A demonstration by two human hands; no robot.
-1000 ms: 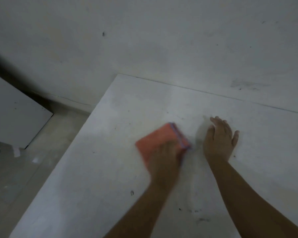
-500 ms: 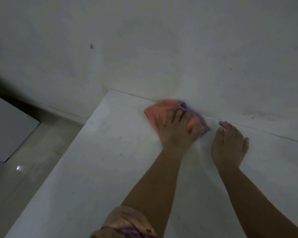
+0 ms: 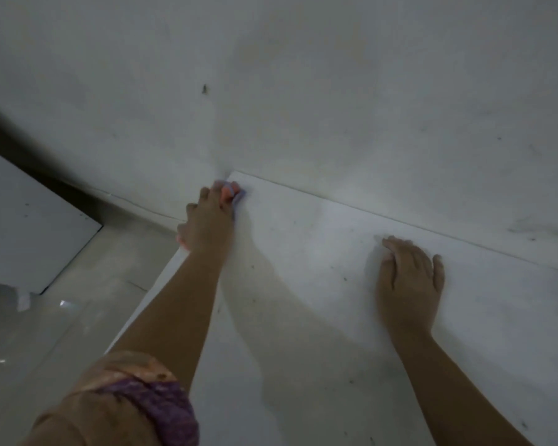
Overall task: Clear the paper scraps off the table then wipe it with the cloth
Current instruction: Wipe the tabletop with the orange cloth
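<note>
Cloth (image 3: 232,192) at upper centre of frame, on far left corner of counter (image 3: 319,259), hard against wall (image 3: 303,91). Mostly hidden under left hand (image 3: 207,220); only orange and purple edge showing past the fingertips. Left hand pressed on it, fingers spread; grip underneath not discernible. Right hand (image 3: 408,281) flat on counter, fingers relaxed, holding nothing, well apart at centre right. No scraps visible. Unwiped surface judged lower right of cloth, toward right hand.
</note>
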